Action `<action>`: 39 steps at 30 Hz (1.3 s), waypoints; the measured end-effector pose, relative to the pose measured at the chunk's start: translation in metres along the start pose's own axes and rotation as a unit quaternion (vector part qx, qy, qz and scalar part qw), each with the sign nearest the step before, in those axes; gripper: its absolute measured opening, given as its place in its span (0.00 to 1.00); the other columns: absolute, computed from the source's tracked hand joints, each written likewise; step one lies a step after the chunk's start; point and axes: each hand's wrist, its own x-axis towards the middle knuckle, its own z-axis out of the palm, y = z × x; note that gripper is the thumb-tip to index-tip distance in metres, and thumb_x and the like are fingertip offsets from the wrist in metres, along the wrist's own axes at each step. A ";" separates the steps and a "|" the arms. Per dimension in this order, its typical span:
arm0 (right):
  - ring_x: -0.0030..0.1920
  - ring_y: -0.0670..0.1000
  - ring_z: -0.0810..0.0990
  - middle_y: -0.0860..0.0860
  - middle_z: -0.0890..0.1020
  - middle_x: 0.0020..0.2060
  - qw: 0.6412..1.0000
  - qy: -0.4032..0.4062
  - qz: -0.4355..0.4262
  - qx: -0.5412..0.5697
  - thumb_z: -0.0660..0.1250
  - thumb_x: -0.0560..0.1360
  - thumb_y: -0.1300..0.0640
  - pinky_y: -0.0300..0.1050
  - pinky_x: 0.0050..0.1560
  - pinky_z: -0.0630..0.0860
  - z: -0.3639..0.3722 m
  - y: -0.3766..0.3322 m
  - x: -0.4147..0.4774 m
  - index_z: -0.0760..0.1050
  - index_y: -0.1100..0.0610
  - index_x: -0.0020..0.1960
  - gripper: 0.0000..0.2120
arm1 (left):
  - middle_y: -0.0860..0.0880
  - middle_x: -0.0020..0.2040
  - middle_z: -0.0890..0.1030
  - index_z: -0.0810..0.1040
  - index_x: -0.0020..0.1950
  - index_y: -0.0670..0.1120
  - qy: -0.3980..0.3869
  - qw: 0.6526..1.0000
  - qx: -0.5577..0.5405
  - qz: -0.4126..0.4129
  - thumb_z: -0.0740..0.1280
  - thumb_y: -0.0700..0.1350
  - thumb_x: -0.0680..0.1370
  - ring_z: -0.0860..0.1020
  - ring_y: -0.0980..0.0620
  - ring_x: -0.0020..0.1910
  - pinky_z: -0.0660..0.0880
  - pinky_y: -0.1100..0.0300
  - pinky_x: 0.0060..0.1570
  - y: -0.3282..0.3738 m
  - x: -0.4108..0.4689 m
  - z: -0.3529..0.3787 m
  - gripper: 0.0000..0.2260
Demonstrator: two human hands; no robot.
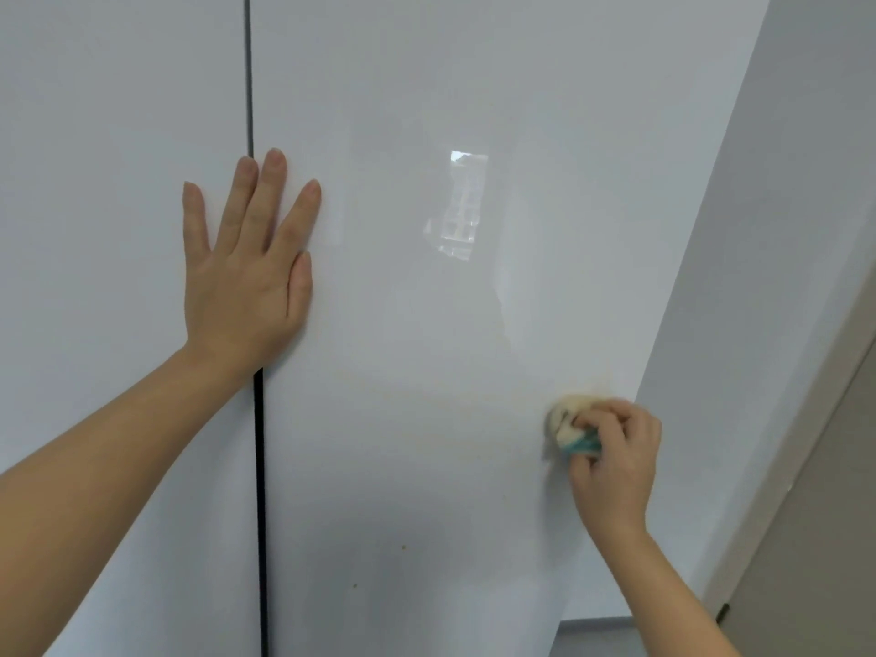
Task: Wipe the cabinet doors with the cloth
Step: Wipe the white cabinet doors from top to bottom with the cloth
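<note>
head view: cloth [569,426] lower right of frame, bunched against right cabinet door [426,324].
right hand [616,448]: fingers curled round it.
left hand [246,272]: flat, fingers spread, across door gap.
handling: soft, light, likely compressible; grip the wad.

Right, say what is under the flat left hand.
The left hand lies flat across the dark gap between two glossy white cabinet doors; its stretch beneath the palm is hidden.
</note>
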 end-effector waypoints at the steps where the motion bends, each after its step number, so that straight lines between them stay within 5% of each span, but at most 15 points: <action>1: 0.53 0.56 0.69 0.56 0.75 0.49 1.000 0.022 0.016 0.015 0.66 0.58 0.80 0.32 0.42 0.62 -0.002 -0.008 0.016 0.79 0.62 0.45 0.20 | 0.44 0.80 0.50 0.52 0.80 0.49 0.001 1.000 -0.001 0.001 0.51 0.44 0.83 0.47 0.46 0.80 0.40 0.39 0.74 0.000 0.000 0.000 0.25; 4: 0.54 0.55 0.69 0.54 0.73 0.51 0.995 0.061 0.053 0.064 0.63 0.60 0.77 0.26 0.47 0.64 0.003 -0.035 0.038 0.78 0.60 0.48 0.21 | 0.44 0.80 0.51 0.52 0.80 0.49 0.005 1.000 0.000 0.000 0.51 0.44 0.83 0.48 0.46 0.79 0.41 0.38 0.74 0.001 -0.002 0.001 0.25; 6: 0.53 0.56 0.70 0.52 0.72 0.52 0.996 0.035 0.003 0.078 0.65 0.59 0.75 0.31 0.47 0.68 0.015 -0.051 0.015 0.78 0.58 0.48 0.21 | 0.43 0.80 0.51 0.53 0.80 0.49 0.005 1.000 0.003 0.001 0.51 0.44 0.83 0.48 0.45 0.79 0.42 0.37 0.74 0.001 -0.001 0.001 0.25; 8: 0.51 0.54 0.71 0.48 0.72 0.51 0.994 -0.028 -0.069 0.074 0.69 0.57 0.74 0.43 0.37 0.72 0.031 -0.062 -0.028 0.77 0.54 0.49 0.24 | 0.43 0.80 0.51 0.53 0.80 0.49 0.000 1.000 0.004 0.001 0.51 0.44 0.83 0.49 0.44 0.79 0.43 0.37 0.74 0.001 0.000 0.001 0.25; 12: 0.48 0.52 0.71 0.46 0.73 0.49 0.983 -0.087 -0.138 0.079 0.73 0.53 0.75 0.40 0.28 0.69 0.045 -0.077 -0.050 0.75 0.51 0.47 0.28 | 0.42 0.80 0.53 0.53 0.80 0.49 -0.005 1.000 0.015 -0.001 0.49 0.45 0.83 0.50 0.44 0.79 0.44 0.36 0.74 0.001 0.000 0.000 0.24; 19: 0.50 0.52 0.71 0.45 0.72 0.50 0.990 0.012 -0.044 0.136 0.70 0.59 0.72 0.43 0.34 0.71 0.057 -0.139 -0.003 0.81 0.57 0.46 0.19 | 0.41 0.79 0.55 0.56 0.80 0.48 -0.014 0.999 0.034 0.005 0.49 0.45 0.83 0.52 0.43 0.79 0.46 0.37 0.74 0.000 0.000 0.000 0.23; 24: 0.47 0.53 0.72 0.47 0.74 0.50 0.982 -0.039 -0.148 0.112 0.69 0.61 0.71 0.42 0.30 0.72 0.080 -0.140 -0.066 0.76 0.52 0.48 0.21 | 0.41 0.79 0.55 0.55 0.80 0.48 -0.038 0.999 0.015 0.008 0.51 0.44 0.83 0.52 0.43 0.79 0.46 0.37 0.74 0.001 0.002 -0.006 0.24; 29: 0.48 0.52 0.72 0.47 0.74 0.50 0.987 -0.061 -0.083 0.122 0.72 0.59 0.73 0.39 0.32 0.68 0.079 -0.146 -0.076 0.77 0.53 0.47 0.22 | 0.41 0.80 0.52 0.55 0.80 0.45 -0.076 0.993 -0.078 -0.055 0.56 0.41 0.80 0.49 0.43 0.79 0.45 0.37 0.75 0.011 -0.046 -0.027 0.27; 31: 0.48 0.52 0.72 0.47 0.75 0.49 0.988 -0.070 -0.066 0.122 0.73 0.58 0.74 0.38 0.32 0.67 0.079 -0.149 -0.078 0.77 0.52 0.47 0.24 | 0.41 0.79 0.57 0.59 0.78 0.43 -0.071 0.989 -0.096 -0.083 0.59 0.42 0.80 0.54 0.43 0.78 0.52 0.40 0.75 0.014 -0.077 -0.035 0.26; 34: 0.48 0.51 0.72 0.48 0.76 0.48 0.989 -0.077 -0.053 0.117 0.72 0.58 0.75 0.38 0.33 0.66 0.078 -0.151 -0.078 0.80 0.54 0.46 0.22 | 0.46 0.63 0.75 0.72 0.66 0.44 -0.052 0.981 -0.137 -0.128 0.64 0.45 0.78 0.74 0.45 0.62 0.68 0.52 0.60 0.013 -0.114 -0.042 0.16; 37: 0.49 0.51 0.72 0.47 0.74 0.49 0.989 -0.072 -0.059 0.117 0.72 0.58 0.74 0.37 0.33 0.66 0.077 -0.161 -0.072 0.81 0.55 0.46 0.21 | 0.54 0.42 0.77 0.74 0.51 0.48 -0.124 0.925 -0.256 -0.252 0.67 0.47 0.79 0.75 0.54 0.39 0.76 0.53 0.42 0.010 -0.126 -0.045 0.05; 39: 0.49 0.51 0.71 0.46 0.74 0.50 0.988 -0.055 -0.063 0.132 0.72 0.59 0.74 0.38 0.34 0.68 0.077 -0.172 -0.059 0.82 0.56 0.46 0.20 | 0.54 0.36 0.76 0.73 0.48 0.49 -0.156 0.897 -0.289 -0.298 0.70 0.47 0.77 0.75 0.53 0.35 0.76 0.53 0.39 0.006 -0.122 -0.044 0.07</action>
